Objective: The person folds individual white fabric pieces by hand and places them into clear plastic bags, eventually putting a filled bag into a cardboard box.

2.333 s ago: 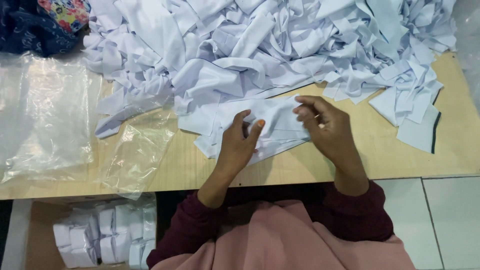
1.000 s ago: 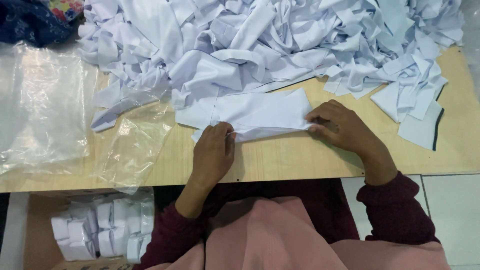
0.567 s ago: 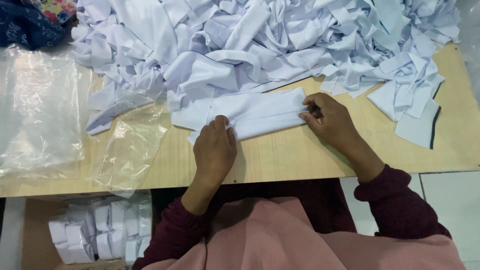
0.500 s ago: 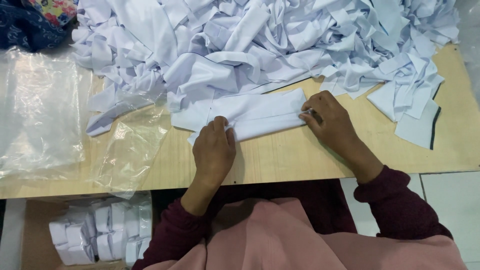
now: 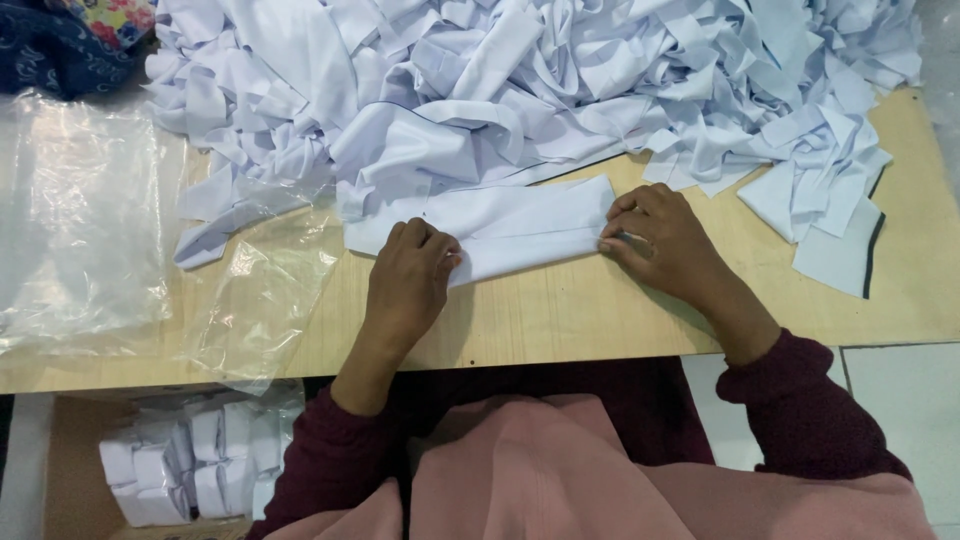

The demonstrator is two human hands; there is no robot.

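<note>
A folded white cloth [image 5: 520,232] is laid flat on the wooden table [image 5: 600,315], and it is pinned at both ends. Its left end is pressed down by the left hand [image 5: 408,285], whose fingers are curled over the folded edge; whether the cloth is pinched or only held flat cannot be told. Its right end is gripped by the right hand [image 5: 665,245], with the fingertips [image 5: 612,240] closed on the fold's corner.

Just beyond both hands, a large heap of white cloth pieces [image 5: 560,90] is spread across the far half of the table, and the folded cloth's far edge is touched by it. To the left of the left hand, a crumpled clear plastic bag [image 5: 262,300] is seen lying on the table, and further left a bigger stack of clear bags [image 5: 80,225]. Beyond those, at the far left corner, dark blue patterned fabric [image 5: 60,45] is seen. Below the table edge, nearer the body than the left hand, a cardboard box [image 5: 75,455] is filled with bagged white bundles [image 5: 185,470].
</note>
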